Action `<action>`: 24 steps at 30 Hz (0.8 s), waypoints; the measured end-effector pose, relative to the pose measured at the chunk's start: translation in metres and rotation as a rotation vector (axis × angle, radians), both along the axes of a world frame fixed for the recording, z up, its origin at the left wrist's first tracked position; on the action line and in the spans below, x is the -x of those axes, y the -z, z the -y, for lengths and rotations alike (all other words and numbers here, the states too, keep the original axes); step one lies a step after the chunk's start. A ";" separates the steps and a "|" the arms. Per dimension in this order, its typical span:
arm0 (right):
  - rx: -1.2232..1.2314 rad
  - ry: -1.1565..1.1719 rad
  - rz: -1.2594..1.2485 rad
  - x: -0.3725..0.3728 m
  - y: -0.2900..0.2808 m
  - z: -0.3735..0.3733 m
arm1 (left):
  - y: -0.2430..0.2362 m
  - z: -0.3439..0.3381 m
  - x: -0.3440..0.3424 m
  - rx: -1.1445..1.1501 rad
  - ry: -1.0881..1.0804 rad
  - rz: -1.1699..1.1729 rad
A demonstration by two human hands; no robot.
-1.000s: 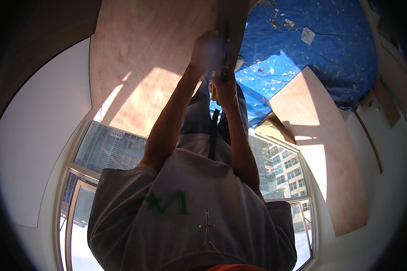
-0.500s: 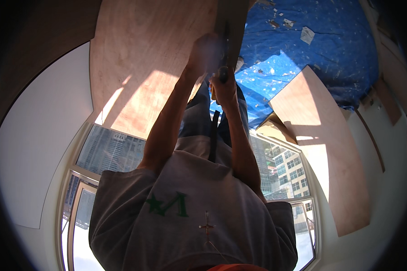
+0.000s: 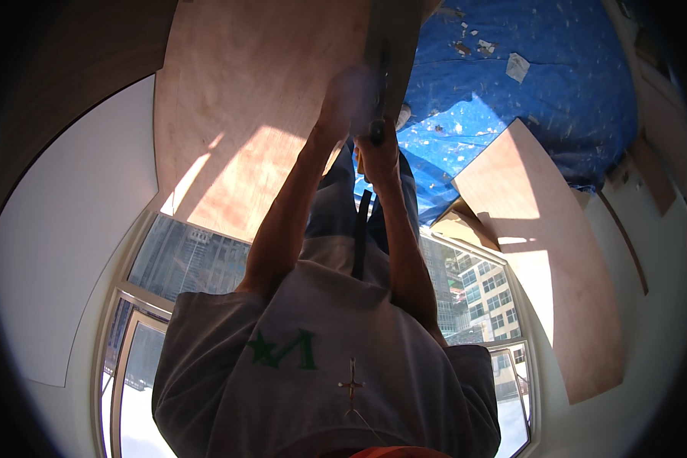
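Note:
My left hand [image 3: 343, 95], hazy in the picture, is at the edge of a long dark grey panel [image 3: 389, 34] beside the large plywood sheet [image 3: 252, 61]; its fingers are closed around something too shadowed to name. Just below and to the right, my right hand [image 3: 380, 156] grips a hand tool [image 3: 376, 130] with a black rounded top and a yellow-orange part below. The tool's shape is partly hidden by my fingers and shadow. Both forearms reach up over my grey shirt and dark trousers.
A blue tarp [image 3: 557, 69] strewn with scraps lies at the upper right. A cut plywood piece [image 3: 557, 290] leans at the right, near narrow wood strips [image 3: 622, 240]. A white board [image 3: 69, 214] stands at the left. Windows [image 3: 179, 252] show beyond my body.
My hands and the dark panel area have shifted slightly down toward me, most visibly my left hand. The grips look the same, and the surroundings have moved only slightly in view.

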State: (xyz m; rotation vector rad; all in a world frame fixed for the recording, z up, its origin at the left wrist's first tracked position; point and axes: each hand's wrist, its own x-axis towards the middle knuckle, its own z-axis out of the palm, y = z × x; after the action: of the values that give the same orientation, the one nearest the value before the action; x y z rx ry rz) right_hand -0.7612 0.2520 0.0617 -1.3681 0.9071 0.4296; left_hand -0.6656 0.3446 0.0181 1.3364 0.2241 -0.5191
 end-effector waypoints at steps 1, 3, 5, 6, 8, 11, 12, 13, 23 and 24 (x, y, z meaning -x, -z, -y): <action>0.003 -0.018 -0.014 0.001 0.000 0.001 | -0.001 0.000 0.000 0.053 -0.006 0.007; 0.007 -0.052 -0.041 0.002 0.000 0.003 | -0.002 0.000 0.001 0.037 -0.035 -0.087; 0.019 -0.053 -0.050 0.004 0.000 0.002 | -0.003 -0.001 0.003 0.027 -0.053 -0.135; 0.024 -0.054 -0.052 0.004 0.001 0.002 | -0.003 -0.001 0.003 0.026 -0.055 -0.129; 0.014 -0.014 -0.024 0.001 0.003 -0.003 | -0.003 -0.001 0.001 0.038 -0.065 -0.105; -0.048 0.048 -0.001 -0.004 0.002 -0.006 | -0.006 -0.001 0.000 0.059 -0.074 -0.098; -0.076 0.070 0.006 -0.006 0.001 -0.006 | -0.007 -0.002 0.001 0.058 -0.069 -0.124; -0.065 0.045 -0.007 -0.007 -0.001 -0.005 | -0.009 -0.002 0.002 0.057 -0.066 -0.155; -0.068 0.046 0.084 -0.010 0.006 -0.009 | -0.005 -0.009 0.000 -0.027 -0.056 -0.322; -0.085 0.060 0.100 -0.012 0.006 -0.008 | -0.005 -0.009 0.001 0.026 -0.066 -0.276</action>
State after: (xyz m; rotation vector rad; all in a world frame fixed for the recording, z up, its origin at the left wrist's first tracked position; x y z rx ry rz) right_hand -0.7490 0.2602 0.0562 -1.2705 0.8365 0.3476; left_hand -0.6661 0.3538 0.0235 1.2251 0.4855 -0.6482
